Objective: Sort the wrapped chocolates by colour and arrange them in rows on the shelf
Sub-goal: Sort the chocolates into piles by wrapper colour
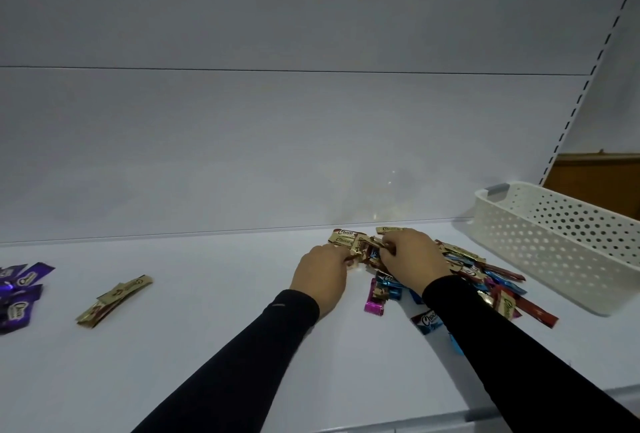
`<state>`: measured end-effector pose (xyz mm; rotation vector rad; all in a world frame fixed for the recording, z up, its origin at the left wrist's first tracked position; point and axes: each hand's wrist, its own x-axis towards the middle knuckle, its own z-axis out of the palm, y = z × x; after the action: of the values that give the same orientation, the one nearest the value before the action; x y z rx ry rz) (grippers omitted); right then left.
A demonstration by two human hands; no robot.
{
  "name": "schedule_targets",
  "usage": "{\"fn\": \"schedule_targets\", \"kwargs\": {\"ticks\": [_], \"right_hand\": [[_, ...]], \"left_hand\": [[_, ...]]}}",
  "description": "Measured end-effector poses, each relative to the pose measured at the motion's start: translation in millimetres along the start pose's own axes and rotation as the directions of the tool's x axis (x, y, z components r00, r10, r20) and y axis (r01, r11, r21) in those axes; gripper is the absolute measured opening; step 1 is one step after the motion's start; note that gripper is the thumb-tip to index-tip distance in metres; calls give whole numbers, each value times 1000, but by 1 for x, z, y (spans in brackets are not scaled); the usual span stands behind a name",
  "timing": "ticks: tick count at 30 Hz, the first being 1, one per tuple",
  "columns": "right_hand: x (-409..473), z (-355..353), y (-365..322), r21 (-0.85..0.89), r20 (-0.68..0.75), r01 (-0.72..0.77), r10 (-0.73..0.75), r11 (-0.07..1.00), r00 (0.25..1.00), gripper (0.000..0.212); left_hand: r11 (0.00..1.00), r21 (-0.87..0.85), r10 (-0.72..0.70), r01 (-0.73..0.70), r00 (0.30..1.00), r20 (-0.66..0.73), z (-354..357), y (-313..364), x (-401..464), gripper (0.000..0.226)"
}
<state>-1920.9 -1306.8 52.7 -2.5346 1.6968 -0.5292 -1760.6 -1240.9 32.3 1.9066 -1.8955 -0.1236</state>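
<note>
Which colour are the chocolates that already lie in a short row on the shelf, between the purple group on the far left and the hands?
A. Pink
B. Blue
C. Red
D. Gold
D: the short overlapping row of gold chocolates lies alone on the shelf, right of the purple chocolates and left of the left hand.

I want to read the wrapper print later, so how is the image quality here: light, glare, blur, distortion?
Head view: dim, even light with a cool cast; faint glints on the back wall thrown by the foil chocolates; the shelf edge and the slotted upright bend from the wide lens; the purple chocolates at the left edge are soft and cut off; print is only partly readable near the hands.
</note>
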Motion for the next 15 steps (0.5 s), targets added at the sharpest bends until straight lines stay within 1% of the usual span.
{"fn": "schedule_targets", "kwargs": {"ticks": [1,3,5,6,7,8,9,10,12,13,15], "right_hand": [[-1,1,0,-4,-23,3,-3,1000,1000,22],[-4,1,-2,-2,-64,29,-29,1000,998,24],[-9,-1,-6,13,-89,61,-59,998,994,26],[-12,-1,-9,28,-109,79,-75,997,991,27],[-16,-1,-13,51,-136,95,-87,994,987,28],[-20,-2,-18,92,-164,108,-92,990,982,27],[-24,-2,-23,167,-185,109,-77,980,980,25],[-29,-3,-29,280,-193,96,-42,955,980,22],[-37,-2,-42,509,-148,38,44,860,988,18],[-40,-1,-48,587,-119,18,64,810,991,17],[-44,4,-57,688,-76,-2,75,726,994,14]], "left_hand": [[999,-39,-25,25,1000,-11,-3,-2,-2,28],[979,-179,-106,98,994,-38,-9,-7,-8,26],[917,-353,-215,185,976,-46,-15,-11,-15,20],[854,-463,-282,237,959,-29,-17,-12,-17,15],[751,-594,-355,289,935,5,-19,-13,-19,12],[609,-723,-419,327,906,57,-21,-13,-20,13],[453,-821,-462,348,879,118,-22,-12,-22,15],[333,-876,-483,350,861,160,-24,-12,-24,18],[209,-913,-492,351,844,212,-29,-12,-30,18],[153,-924,-483,350,842,239,-30,-11,-33,17],[36,-934,-454,355,839,302,-33,-11,-38,15]]}}
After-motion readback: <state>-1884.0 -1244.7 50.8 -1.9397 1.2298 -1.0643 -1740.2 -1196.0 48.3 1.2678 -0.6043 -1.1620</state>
